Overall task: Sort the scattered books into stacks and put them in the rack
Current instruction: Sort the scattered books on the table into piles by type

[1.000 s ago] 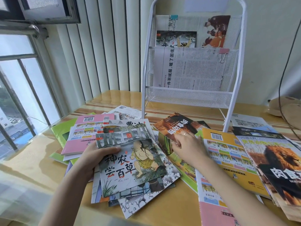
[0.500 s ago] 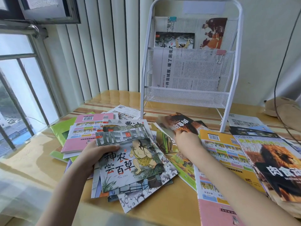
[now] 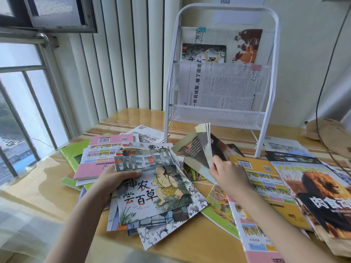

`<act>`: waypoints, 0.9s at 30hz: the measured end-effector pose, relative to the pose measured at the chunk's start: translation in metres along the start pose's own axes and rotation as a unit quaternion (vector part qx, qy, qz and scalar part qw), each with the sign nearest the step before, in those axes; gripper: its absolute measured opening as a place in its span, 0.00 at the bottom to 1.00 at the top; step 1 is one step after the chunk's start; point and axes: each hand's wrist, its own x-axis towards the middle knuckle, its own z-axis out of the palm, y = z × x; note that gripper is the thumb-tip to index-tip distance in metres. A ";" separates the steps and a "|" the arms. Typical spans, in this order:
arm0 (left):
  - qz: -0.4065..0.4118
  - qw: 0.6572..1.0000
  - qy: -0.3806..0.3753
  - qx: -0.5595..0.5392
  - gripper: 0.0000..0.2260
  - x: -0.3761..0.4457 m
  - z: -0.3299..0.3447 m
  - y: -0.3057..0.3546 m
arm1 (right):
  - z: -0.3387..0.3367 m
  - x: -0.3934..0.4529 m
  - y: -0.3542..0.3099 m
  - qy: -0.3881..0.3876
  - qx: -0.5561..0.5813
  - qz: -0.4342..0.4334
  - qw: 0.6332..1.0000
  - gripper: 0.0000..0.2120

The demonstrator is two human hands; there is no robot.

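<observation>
Window [image 3: 20,95] left — white vertical blinds [image 3: 121,54], black cable [image 3: 322,88] right.

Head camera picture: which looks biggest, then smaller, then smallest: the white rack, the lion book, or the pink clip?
1. White rack, clearly the largest.
2. Lion book, though it lies nearer the camera and is cut by the frame edge.
3. Pink clip, tiny.

Two bare forearms, entering from the bottom edge either side of the book stack [image 3: 152,190]. No sleeves, watch or bracelet in view. Left hand [image 3: 112,179]: short unpainted nails. Right hand [image 3: 229,173]: nothing discernible on fingers at this resolution.
</observation>
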 end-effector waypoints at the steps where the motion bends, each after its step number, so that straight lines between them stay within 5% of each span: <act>1: 0.000 1.000 0.000 0.000 0.08 0.000 0.000 0.000 | -0.002 -0.002 0.001 0.002 -0.001 -0.013 1.000 0.10; 6: -0.005 1.000 -0.005 -0.002 0.07 -0.001 0.001 0.001 | -0.018 -0.009 -0.008 -0.010 -0.009 -0.083 0.996 0.09; 15: -0.003 1.000 0.015 -0.007 0.07 0.003 0.001 0.000 | -0.039 -0.014 0.014 0.203 0.164 0.019 0.965 0.11; 17: -0.004 1.000 0.022 -0.009 0.06 0.003 0.004 0.000 | -0.042 -0.015 0.010 0.133 0.159 -0.019 0.978 0.12; 19: -0.005 1.000 0.024 -0.010 0.06 0.003 0.005 0.000 | -0.040 -0.016 -0.002 -0.027 0.121 -0.067 0.990 0.14; 22: -0.001 1.000 0.023 -0.014 0.07 0.003 0.005 -0.001 | -0.027 -0.015 -0.020 -0.173 0.144 -0.105 0.969 0.13; 25: 0.006 1.000 0.026 -0.013 0.10 0.003 0.003 -0.003 | -0.019 0.007 -0.014 -0.138 0.304 0.006 0.943 0.10; 27: 0.009 0.999 0.030 -0.011 0.11 0.003 0.002 -0.004 | -0.011 0.032 0.006 -0.077 0.279 0.067 0.955 0.15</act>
